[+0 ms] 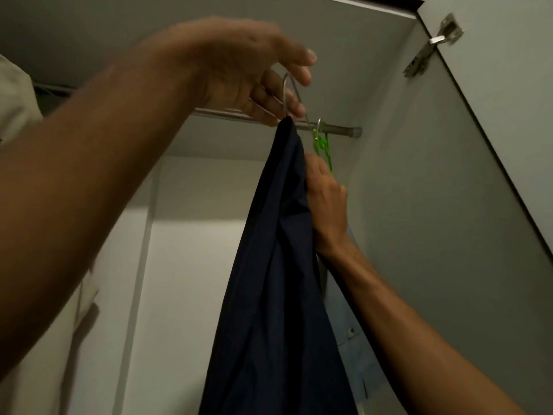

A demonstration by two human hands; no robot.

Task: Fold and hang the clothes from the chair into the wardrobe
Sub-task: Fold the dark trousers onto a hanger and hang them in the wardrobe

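- The left hand (239, 73) has its grip pinched on the metal hanger hook (289, 94), held just above the wardrobe rail (338, 128).
- A navy garment (278, 265) hangs down from that hook, inside the wardrobe.
- The right hand (324, 202) grips the garment's upper right edge, fingers curled into the cloth.
- A green hanger (322, 145) hangs on the rail just behind.
- The wardrobe door (493, 130), with its hinge (434, 43), stands open at right.

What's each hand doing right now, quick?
Left hand: fingers curled round the metal hanger hook.
Right hand: fingers gripping the navy garment.
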